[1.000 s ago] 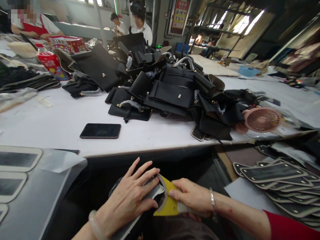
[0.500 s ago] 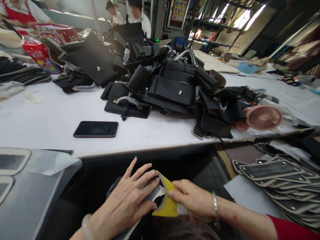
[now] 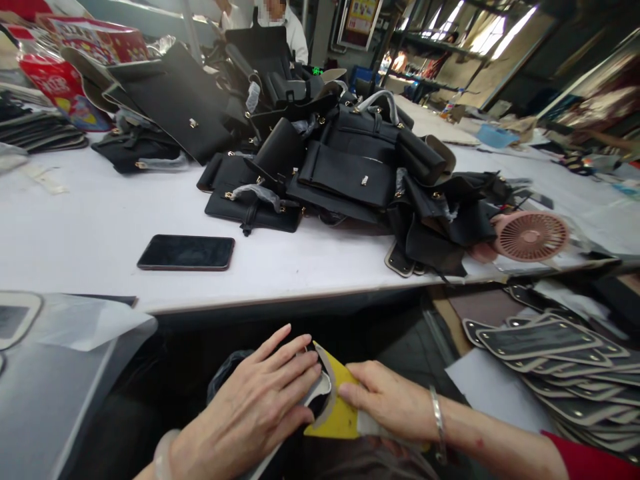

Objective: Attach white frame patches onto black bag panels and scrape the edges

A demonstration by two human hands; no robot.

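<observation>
My left hand (image 3: pixel 260 393) lies over a dark piece with a pale edge (image 3: pixel 323 387), fingers stretched out across its top and thumb beside its lower side. Most of that piece is hidden beneath the hand. My right hand (image 3: pixel 387 400) pinches a stiff yellow piece (image 3: pixel 336 403) between thumb and fingers; its exact kind is unclear. The yellow piece has a curved greyish edge that meets the rounded end of the dark piece. Something whitish (image 3: pixel 367 425) shows below the right fingers.
Beyond the white table's edge lie a phone (image 3: pixel 186 252), a heap of black bags (image 3: pixel 350 167) and a pink fan (image 3: pixel 531 237). Stacked dark panels with pale rims (image 3: pixel 545 340) are at right. A grey sheet-covered surface (image 3: pixel 65 380) stands at left. A person in white (image 3: pixel 297 37) is behind the heap.
The left hand's fingers have drawn closer together and shifted slightly over the dark piece. The right hand keeps the yellow piece in nearly the same place. The view has tilted a little.
</observation>
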